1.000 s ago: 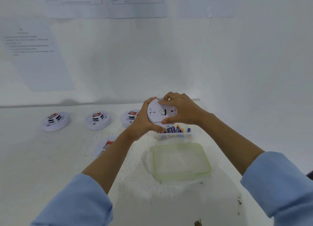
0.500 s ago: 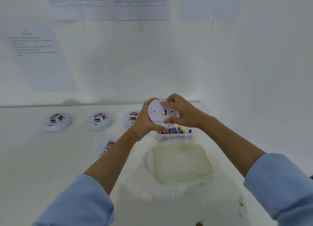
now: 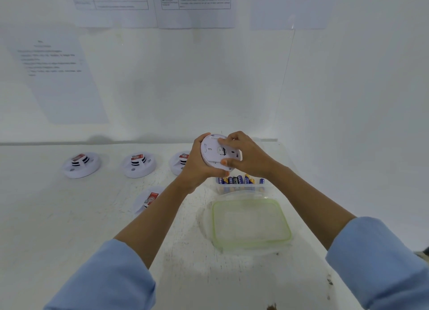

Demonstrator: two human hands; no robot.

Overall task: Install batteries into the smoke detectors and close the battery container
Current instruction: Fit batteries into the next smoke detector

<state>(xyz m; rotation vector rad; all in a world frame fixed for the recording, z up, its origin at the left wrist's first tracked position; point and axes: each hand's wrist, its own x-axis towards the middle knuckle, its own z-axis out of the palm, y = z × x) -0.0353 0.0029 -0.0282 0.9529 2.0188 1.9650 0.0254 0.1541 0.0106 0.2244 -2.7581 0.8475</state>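
The left hand [image 3: 197,168] cups the left rim of the raised smoke detector [image 3: 211,155], its back facing the person, the right hand [image 3: 248,158] pinches its right edge, and the open battery container [image 3: 239,190] lies just below, nearer the right hand.

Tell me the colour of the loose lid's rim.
Light green, around a clear lid, shown in the head view.

Bright, even, diffuse light with a cool bluish cast nearly washes out the white wall [image 3: 162,89] and table [image 3: 69,216]. A soft grey shadow runs along the wall's foot, and a fainter one lies left of the lid [image 3: 250,223]. Wide-angle distortion stretches the sleeves [image 3: 104,281] at the lower corners. The print on the papers [image 3: 58,77] is soft and unreadable.
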